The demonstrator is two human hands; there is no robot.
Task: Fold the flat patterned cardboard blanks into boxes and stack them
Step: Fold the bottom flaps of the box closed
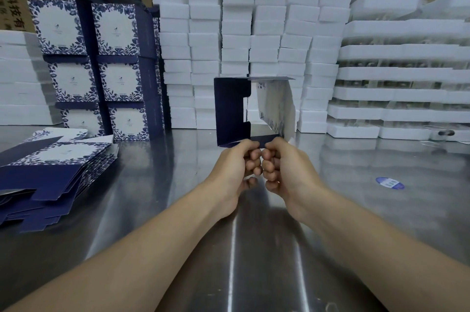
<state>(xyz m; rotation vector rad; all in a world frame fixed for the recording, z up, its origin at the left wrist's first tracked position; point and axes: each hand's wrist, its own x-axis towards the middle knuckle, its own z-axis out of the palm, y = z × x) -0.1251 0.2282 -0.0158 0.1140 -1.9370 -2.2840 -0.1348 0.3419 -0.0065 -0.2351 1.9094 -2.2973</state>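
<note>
Currently, finished boxes (pixel 101 62) are standing stacked at the far left edge of the worktop (pixel 254 248), probably to keep folding space free. Flat blanks (pixel 50 174) are lying piled at its left edge, within reach. Over the middle, a half-opened navy, floral-white blank (pixel 230 108) is standing upright. The left hand (pixel 234 174) and right hand (pixel 287 169) are pinching its bottom flap, fingers curled, seemingly creasing it.

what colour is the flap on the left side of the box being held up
Solid dark navy flap, no pattern on it. Head view, the only one, shows it.
</note>
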